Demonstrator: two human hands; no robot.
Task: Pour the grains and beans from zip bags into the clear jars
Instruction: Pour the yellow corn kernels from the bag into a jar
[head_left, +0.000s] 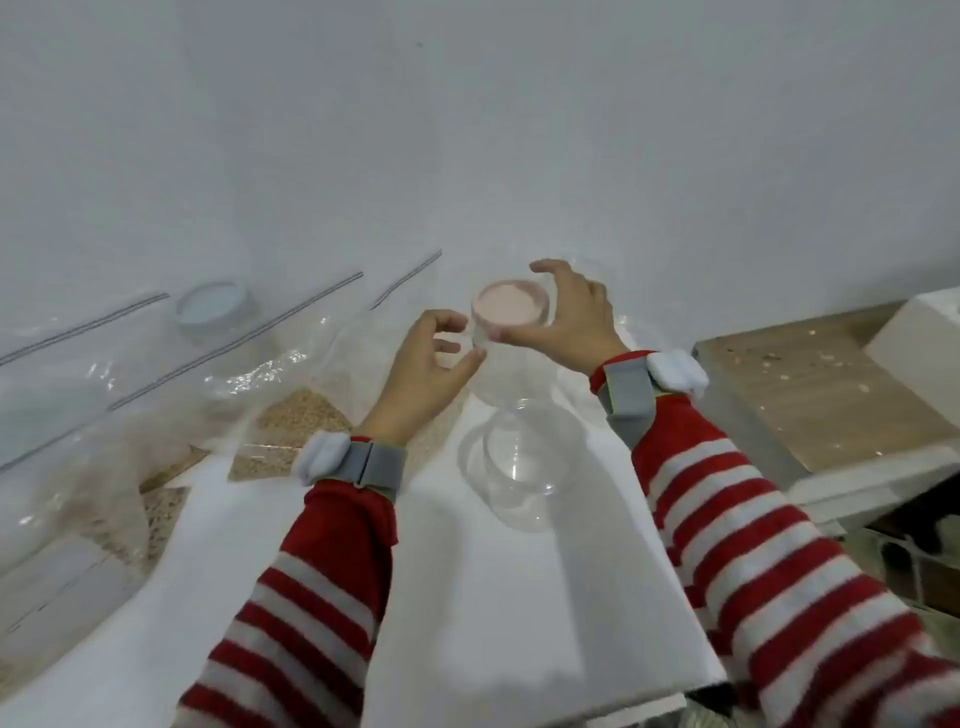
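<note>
Unscrewing lid (511, 309), centre frame: right hand (571, 322) grasps pink lid; left hand (421, 364) curls round jar (506, 376) below. Best: hold jar firm, upright; twist lid level.

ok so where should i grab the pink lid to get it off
By its round rim, from above and the right. The pink lid sits flat on the upright jar, so thumb and fingers can span its edge, as the right hand does. The left hand holds the jar's side.

My white table (519, 597) holds grain-filled zip bags (291, 415) at left, a blue-lidded jar (210, 306) behind them, a pink-lidded jar (511, 309) and an open jar (524, 467) mid-table.
</note>
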